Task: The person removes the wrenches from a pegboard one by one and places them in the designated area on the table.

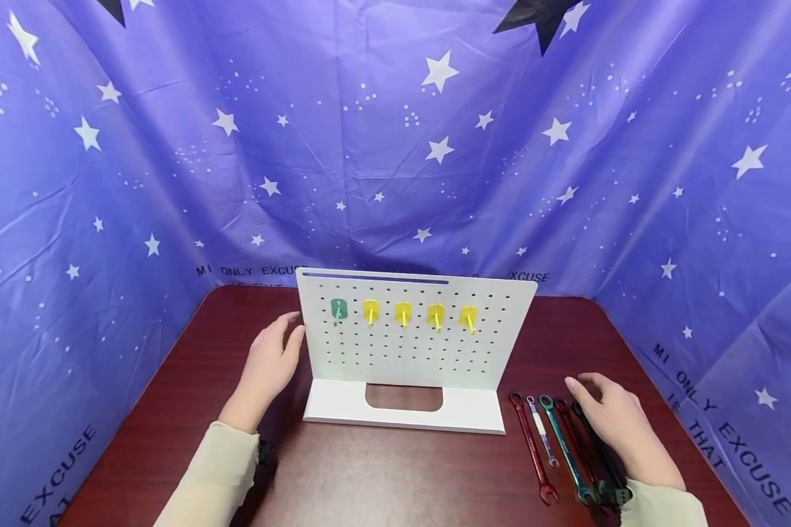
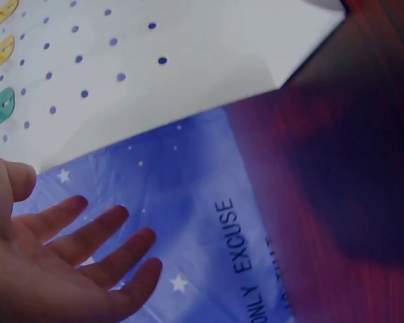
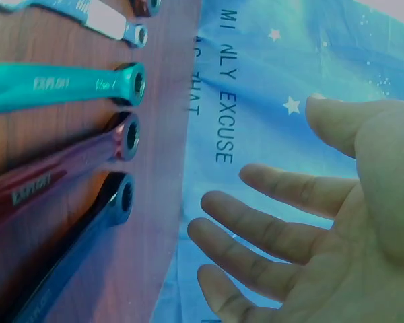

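A white pegboard (image 1: 402,351) stands upright on its base. Along its upper part sit one green hook (image 1: 339,310) and several yellow hooks (image 1: 403,314), all bare. My left hand (image 1: 272,360) is beside the board's left edge, fingers loosely spread and holding nothing; whether it touches the edge I cannot tell. To the right lies a row of wrenches: a red wrench (image 1: 532,448), a short silver wrench (image 1: 543,432), a teal wrench (image 1: 565,448), a dark red wrench (image 3: 60,165) and a black wrench (image 3: 74,249). Over the black one, partly covering it, hovers my right hand (image 1: 618,421), relaxed and without anything in it.
The dark red wooden table (image 1: 356,476) carries everything. Blue cloth with white stars (image 1: 369,146) hangs behind it and along both sides. A rectangular cutout opens in the pegboard's base (image 1: 468,413). Dark wrist straps (image 1: 265,450) show at the sleeves.
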### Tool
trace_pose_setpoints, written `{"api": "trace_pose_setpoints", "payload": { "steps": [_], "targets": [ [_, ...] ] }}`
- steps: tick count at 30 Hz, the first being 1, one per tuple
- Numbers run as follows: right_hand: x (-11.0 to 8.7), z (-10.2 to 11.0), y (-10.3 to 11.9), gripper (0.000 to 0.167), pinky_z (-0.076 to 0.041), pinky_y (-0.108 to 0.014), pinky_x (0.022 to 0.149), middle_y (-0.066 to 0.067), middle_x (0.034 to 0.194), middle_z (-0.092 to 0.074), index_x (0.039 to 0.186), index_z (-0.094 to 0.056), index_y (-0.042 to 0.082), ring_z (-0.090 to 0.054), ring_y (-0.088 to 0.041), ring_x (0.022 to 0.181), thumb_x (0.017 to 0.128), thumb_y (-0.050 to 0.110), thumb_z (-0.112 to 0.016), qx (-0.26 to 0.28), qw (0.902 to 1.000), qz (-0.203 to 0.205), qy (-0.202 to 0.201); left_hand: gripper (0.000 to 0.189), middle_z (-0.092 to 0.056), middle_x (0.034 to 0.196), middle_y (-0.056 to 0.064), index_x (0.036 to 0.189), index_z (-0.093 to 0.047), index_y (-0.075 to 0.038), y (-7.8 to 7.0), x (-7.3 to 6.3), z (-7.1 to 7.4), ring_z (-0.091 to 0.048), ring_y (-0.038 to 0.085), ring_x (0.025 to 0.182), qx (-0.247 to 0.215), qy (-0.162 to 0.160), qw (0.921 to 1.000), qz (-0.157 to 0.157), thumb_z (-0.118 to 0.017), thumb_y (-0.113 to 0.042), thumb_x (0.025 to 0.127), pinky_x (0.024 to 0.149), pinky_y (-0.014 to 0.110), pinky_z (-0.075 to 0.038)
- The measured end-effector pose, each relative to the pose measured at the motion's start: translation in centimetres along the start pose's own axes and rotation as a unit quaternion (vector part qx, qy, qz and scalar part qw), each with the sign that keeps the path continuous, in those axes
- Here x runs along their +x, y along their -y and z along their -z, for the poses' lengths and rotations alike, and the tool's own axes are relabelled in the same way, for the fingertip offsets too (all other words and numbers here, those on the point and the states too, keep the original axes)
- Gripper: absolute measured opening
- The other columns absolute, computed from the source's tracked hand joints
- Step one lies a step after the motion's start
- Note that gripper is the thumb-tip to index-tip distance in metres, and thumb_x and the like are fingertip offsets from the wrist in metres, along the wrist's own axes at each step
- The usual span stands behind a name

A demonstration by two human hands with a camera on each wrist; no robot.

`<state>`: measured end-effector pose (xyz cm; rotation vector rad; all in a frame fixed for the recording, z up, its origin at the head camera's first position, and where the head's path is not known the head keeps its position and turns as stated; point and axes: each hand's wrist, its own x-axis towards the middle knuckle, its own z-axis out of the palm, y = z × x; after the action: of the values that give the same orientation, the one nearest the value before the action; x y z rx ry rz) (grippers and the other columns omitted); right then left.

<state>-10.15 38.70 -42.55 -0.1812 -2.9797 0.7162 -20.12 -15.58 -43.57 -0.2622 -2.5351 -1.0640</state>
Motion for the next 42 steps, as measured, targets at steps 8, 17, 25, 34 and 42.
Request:
{"api": "trace_pose_setpoints", "payload": {
  "steps": [8, 17, 25, 34, 42],
  "targets": [
    [0.0, -0.2, 1.2, 0.072, -0.045, -0.065, 0.085, -0.037, 0.132, -0.053, 0.143, -0.045, -0.008, -0.054, -0.054, 0.114, 0.107, 0.054, -0.04, 0.017, 0.9996, 0.011, -0.017, 0.056, -0.05, 0.145, 0.025, 0.148, -0.048, 0.0, -0.1, -0.8, 1.2, -0.045, 0.05, 0.129, 0.089, 0.017, 0.9958, -0.009, -0.044, -0.039, 0.109, 0.095, 0.069, -0.034],
    [0.2, 0.2, 0.3, 0.077, -0.033, -0.073, 0.094, -0.044, 0.143, -0.036, 0.148, -0.034, -0.013, -0.036, -0.063, 0.126, 0.108, 0.053, -0.04, -0.011, 0.9995, 0.029, -0.005, 0.066, -0.04, 0.15, 0.031, 0.152, -0.041, -0.002, -0.3, -1.8, 1.9, -0.03, 0.055, 0.136, 0.146, 0.02, 0.9891, 0.003, -0.04, -0.05, 0.107, 0.105, 0.071, -0.019],
    [0.6, 1.0, -0.3, 0.089, -0.019, -0.087, 0.082, -0.042, 0.154, -0.01, 0.16, -0.014, 0.002, -0.009, -0.069, 0.135, 0.103, 0.064, -0.041, -0.039, 0.9992, 0.011, 0.004, 0.076, -0.032, 0.154, 0.033, 0.154, -0.039, -0.006, -0.1, -1.5, 2.6, -0.019, 0.059, 0.14, 0.201, 0.016, 0.9795, -0.003, -0.043, -0.061, 0.103, 0.108, 0.073, -0.006],
    [0.8, 0.9, 0.5, 0.085, -0.002, -0.088, 0.088, -0.033, 0.161, 0.002, 0.164, -0.005, 0.019, 0.013, -0.062, 0.14, 0.102, 0.063, -0.044, -0.077, 0.9945, 0.046, -0.054, 0.079, -0.022, 0.157, 0.034, 0.157, -0.034, -0.01, -0.2, -1.7, 3.4, -0.007, 0.059, 0.143, 0.217, 0.025, 0.9758, -0.009, -0.045, -0.064, 0.1, 0.108, 0.073, 0.004],
    [0.4, 0.8, 1.8, 0.09, 0.018, -0.085, 0.086, -0.026, 0.164, 0.014, 0.164, -0.005, 0.028, 0.032, -0.05, 0.139, 0.097, 0.069, -0.049, -0.118, 0.9876, 0.079, -0.067, 0.08, -0.014, 0.16, 0.033, 0.16, -0.031, -0.015, -0.1, -2.0, 3.9, 0.004, 0.056, 0.145, 0.217, 0.022, 0.9759, -0.009, -0.046, -0.065, 0.099, 0.107, 0.073, 0.005]
  ]
}}
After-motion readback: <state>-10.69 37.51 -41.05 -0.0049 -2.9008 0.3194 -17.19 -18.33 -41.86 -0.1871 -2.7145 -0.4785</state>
